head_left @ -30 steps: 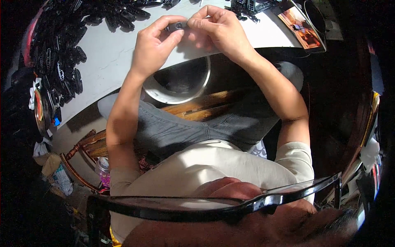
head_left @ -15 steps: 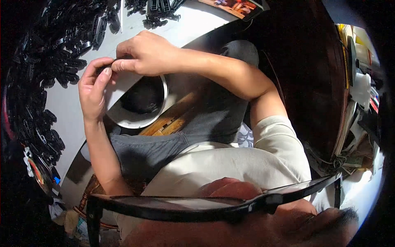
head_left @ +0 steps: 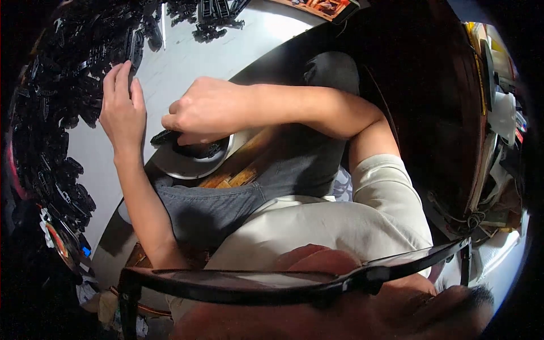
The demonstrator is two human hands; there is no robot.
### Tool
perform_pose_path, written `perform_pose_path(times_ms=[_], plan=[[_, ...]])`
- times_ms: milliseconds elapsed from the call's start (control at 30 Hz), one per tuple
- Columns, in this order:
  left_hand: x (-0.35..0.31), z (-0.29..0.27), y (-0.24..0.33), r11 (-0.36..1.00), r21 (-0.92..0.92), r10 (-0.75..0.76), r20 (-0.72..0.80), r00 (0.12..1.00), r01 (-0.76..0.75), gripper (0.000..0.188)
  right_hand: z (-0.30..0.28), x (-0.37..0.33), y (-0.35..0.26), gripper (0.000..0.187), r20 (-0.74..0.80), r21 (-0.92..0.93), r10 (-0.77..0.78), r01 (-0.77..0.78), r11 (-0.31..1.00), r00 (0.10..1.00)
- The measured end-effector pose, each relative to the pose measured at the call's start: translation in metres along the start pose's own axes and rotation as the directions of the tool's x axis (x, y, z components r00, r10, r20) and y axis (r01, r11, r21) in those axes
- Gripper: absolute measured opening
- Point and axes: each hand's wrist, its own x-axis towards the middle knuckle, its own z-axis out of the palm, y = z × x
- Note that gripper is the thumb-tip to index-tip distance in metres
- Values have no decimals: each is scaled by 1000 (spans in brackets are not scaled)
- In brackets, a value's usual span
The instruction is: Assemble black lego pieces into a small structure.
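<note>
Left hand (head_left: 123, 122) flat-ish over the table (head_left: 170, 65) — fingers extended, slightly apart, tips at the edge of the black pile (head_left: 82, 71), right by one long clip (head_left: 134, 48); whether they touch it, I can't tell. Right hand (head_left: 212, 110) crosses over to the bucket (head_left: 190, 169), fingers curled in, pinching a black part (head_left: 161, 138) — it pokes out below them, above the rim. More dark stuff inside the bucket, mostly hidden by the hand.

slim black piece (head_left: 161, 137), slightly tilted, above round bucket (head_left: 190, 168) rim, many black parts (head_left: 79, 68), heaped on white table (head_left: 175, 62)
</note>
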Motion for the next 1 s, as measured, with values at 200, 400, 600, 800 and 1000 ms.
perform_pose_path(times_ms=[200,400,600,800,1000], plan=[[2,-2,11,998,-51,18,-76,997,-21,37,4,-3,0,27,-37,12,-84,84,996,996],[2,-2,9,996,12,92,1,996,-92,34,33,-5,-12,23,-29,-176,-144,137,975,989],[-11,-4,9,992,1,127,-69,989,-127,25,-23,-6,12,25,-435,-248,177,-306,919,883],[-15,-6,10,989,22,149,-139,979,-148,17,-37,-16,38,34,-405,-315,555,-681,661,726],[-15,-4,13,985,-18,165,-135,977,-169,20,-18,-12,51,23,-480,-342,443,-627,700,757]])
